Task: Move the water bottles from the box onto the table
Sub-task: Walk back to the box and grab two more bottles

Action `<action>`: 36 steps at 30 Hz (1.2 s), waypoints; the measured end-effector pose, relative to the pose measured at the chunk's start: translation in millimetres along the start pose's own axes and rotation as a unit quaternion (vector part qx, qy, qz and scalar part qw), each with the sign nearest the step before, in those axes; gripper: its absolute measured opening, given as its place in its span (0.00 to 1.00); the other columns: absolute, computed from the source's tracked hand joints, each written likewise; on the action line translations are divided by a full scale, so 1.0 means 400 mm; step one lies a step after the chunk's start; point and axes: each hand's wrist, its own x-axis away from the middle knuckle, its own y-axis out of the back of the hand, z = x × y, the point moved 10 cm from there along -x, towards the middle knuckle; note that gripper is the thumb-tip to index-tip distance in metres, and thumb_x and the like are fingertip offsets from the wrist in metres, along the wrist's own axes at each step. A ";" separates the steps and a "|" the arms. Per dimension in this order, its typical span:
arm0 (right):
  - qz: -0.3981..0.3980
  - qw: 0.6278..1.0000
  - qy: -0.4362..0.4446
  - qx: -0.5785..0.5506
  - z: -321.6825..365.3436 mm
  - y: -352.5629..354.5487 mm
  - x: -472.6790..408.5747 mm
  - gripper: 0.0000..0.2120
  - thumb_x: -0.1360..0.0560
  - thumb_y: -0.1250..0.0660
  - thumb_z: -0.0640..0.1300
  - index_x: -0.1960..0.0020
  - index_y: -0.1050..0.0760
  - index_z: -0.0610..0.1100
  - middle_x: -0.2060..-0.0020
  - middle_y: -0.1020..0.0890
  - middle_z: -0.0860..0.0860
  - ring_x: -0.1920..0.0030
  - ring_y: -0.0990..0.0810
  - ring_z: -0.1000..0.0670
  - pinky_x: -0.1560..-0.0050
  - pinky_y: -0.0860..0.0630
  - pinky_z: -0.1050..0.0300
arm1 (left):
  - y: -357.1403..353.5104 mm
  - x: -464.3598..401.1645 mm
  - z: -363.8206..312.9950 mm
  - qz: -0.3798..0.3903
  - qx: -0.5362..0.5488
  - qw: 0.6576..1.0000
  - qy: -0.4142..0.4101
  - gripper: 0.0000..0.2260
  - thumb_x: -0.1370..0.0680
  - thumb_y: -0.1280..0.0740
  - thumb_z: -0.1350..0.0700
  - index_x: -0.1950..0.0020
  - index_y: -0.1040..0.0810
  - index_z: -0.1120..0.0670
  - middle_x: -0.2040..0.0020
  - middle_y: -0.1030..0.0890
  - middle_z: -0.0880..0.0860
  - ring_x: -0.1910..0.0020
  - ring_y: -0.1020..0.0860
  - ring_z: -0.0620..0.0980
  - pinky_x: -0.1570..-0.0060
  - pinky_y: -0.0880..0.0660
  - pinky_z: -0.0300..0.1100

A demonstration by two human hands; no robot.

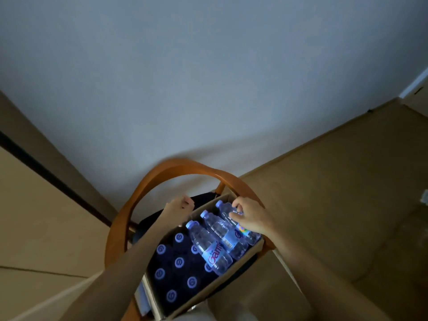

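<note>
Looking down from head: cardboard box sits on wooden chair. Three bottles lie on top of standing ones inside. Right hand grips far bottle lying in box. Left hand curled at box's far edge; grip unclear.

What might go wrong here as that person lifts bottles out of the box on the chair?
1. The right hand grips the far bottle near its neck; the two other bottles lying loose beside it might roll or shift as it lifts.
2. The box sits on a chair, so a tug could slide it, though the left hand at its far edge seems to steady it.
3. Dim light could spoil the grip.
</note>
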 end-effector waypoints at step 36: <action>0.331 0.884 0.221 0.245 0.145 -0.341 -0.333 0.22 0.22 0.37 0.57 0.32 0.30 0.48 0.36 0.26 0.45 0.41 0.24 0.43 0.47 0.27 0.52 | -0.186 0.109 0.414 -0.045 0.013 0.934 0.354 0.20 0.22 0.41 0.41 0.37 0.28 0.52 0.45 0.20 0.56 0.46 0.21 0.58 0.48 0.25 0.48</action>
